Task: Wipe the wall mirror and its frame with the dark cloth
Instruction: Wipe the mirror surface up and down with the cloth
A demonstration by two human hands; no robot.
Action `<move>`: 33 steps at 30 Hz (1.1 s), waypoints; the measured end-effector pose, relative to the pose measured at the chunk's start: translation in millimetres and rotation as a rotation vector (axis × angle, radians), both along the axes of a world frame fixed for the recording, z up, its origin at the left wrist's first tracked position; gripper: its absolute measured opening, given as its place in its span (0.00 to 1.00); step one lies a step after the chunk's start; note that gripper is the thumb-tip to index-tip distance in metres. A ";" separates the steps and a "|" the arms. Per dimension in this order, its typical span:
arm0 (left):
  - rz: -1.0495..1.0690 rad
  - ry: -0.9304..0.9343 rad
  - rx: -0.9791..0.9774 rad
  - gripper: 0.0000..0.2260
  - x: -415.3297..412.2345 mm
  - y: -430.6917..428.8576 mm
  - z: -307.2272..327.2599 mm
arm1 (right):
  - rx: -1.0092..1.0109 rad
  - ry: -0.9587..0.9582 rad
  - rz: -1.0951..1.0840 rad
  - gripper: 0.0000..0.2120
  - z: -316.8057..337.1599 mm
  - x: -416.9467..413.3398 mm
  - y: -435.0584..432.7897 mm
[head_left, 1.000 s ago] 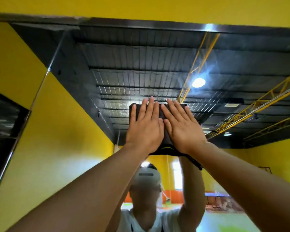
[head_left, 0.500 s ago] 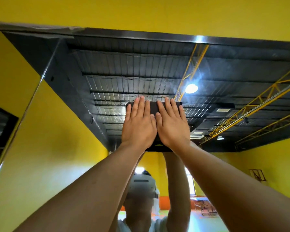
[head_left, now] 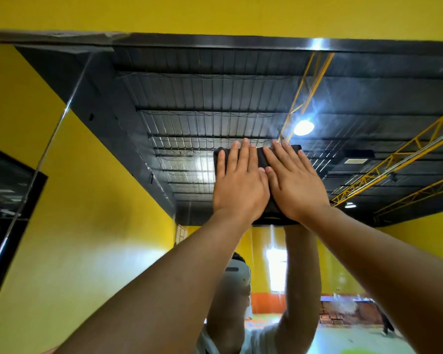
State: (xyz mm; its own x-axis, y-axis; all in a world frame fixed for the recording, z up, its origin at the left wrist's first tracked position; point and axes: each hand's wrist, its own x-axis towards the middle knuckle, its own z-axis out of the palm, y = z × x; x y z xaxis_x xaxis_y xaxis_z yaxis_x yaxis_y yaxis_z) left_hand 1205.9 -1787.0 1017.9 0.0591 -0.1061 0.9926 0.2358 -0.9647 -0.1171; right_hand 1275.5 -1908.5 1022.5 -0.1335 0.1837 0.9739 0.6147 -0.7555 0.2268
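The wall mirror (head_left: 215, 103) fills most of the view and reflects a dark ceiling, yellow walls and a person. Its metal frame (head_left: 241, 43) runs across the top. A folded dark cloth (head_left: 260, 155) lies flat against the glass in the upper middle. My left hand (head_left: 238, 185) presses on its left half with straight fingers. My right hand (head_left: 294, 182) presses on its right half, thumbs touching. Most of the cloth is hidden under both palms.
A yellow wall (head_left: 215, 11) rises above the frame. At the left a vertical seam (head_left: 49, 144) splits the mirror panels, with a dark panel (head_left: 8, 190) beyond it. Reflected yellow trusses (head_left: 394, 162) and a lamp (head_left: 303, 127) show to the right.
Both hands stayed flat on the cloth and slid it slightly to the right across the glass. The top frame has dropped lower in view as my head tilted up.
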 end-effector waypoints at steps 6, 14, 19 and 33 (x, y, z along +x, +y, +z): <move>0.008 0.008 0.004 0.27 18.2 -32.3 1.7 | 0.006 0.010 -0.003 0.32 0.8 15.4 -34.5; 0.015 0.025 0.009 0.27 34.4 -68.9 -8.5 | 0.007 0.017 -0.016 0.30 -8.6 31.4 -70.1; 0.045 0.036 -0.007 0.26 33.6 -73.9 -24.4 | 0.001 0.030 0.000 0.28 -25.2 29.9 -72.8; 0.122 0.029 0.023 0.28 34.4 -77.2 -91.7 | 0.040 -0.008 0.021 0.28 -95.8 33.9 -75.2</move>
State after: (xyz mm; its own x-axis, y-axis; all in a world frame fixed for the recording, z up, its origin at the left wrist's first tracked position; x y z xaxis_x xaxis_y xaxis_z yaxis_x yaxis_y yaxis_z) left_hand 1240.3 -1864.2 926.2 0.1011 -0.1186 0.9878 0.3475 -0.9261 -0.1468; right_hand 1309.4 -1983.7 926.7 -0.1447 0.1421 0.9792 0.6291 -0.7507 0.2019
